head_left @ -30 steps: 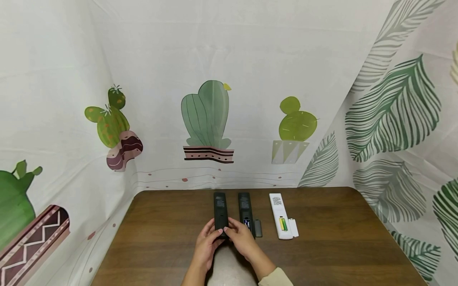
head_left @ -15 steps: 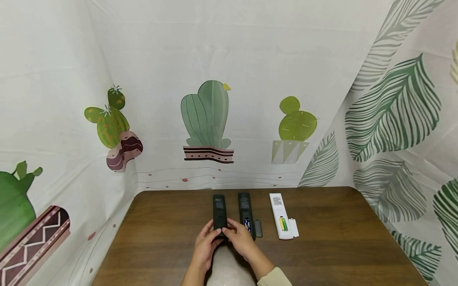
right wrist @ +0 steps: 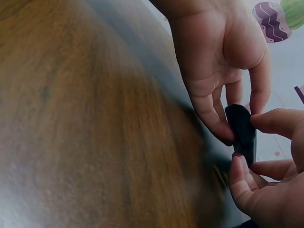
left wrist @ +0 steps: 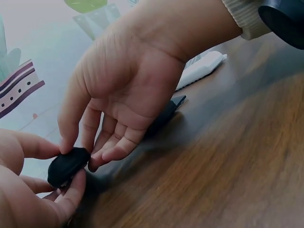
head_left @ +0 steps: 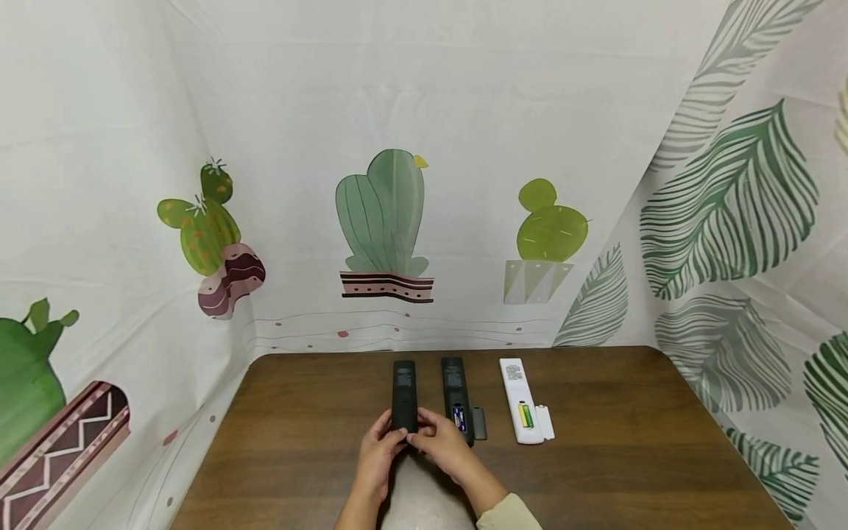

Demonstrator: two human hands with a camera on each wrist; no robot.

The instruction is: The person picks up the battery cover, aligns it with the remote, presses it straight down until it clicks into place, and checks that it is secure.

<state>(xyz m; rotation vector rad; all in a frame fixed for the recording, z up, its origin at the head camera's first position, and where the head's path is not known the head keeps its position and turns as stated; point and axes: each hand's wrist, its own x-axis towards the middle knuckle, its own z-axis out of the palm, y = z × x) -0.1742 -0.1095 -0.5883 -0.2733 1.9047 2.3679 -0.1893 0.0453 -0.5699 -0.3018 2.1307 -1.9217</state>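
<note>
A black remote control [head_left: 404, 390] is held back side up between both hands, its near end toward the person. My left hand [head_left: 377, 455] grips the left side, thumb on top and fingers beneath. From the right, my right hand [head_left: 448, 447] pinches the same near end, thumb on top. In the left wrist view the remote's dark end [left wrist: 68, 166] sits between the fingertips of both hands. The right wrist view also shows that end [right wrist: 242, 132], held above the table. Whether its battery cover is loose cannot be told.
Right of the hands lies a second black remote [head_left: 453, 379], its battery bay exposing blue batteries [head_left: 459, 418], with a dark cover [head_left: 480, 423] beside it. Farther right are a white remote [head_left: 515, 383] with a green-yellow battery [head_left: 525, 415] and its white cover [head_left: 545, 422]. The wooden table [head_left: 609, 412] meets a printed cloth backdrop.
The held remote has shifted slightly left and toward the person. Both thumbs have slid a little toward its near end. The other remotes and covers lie where they were.
</note>
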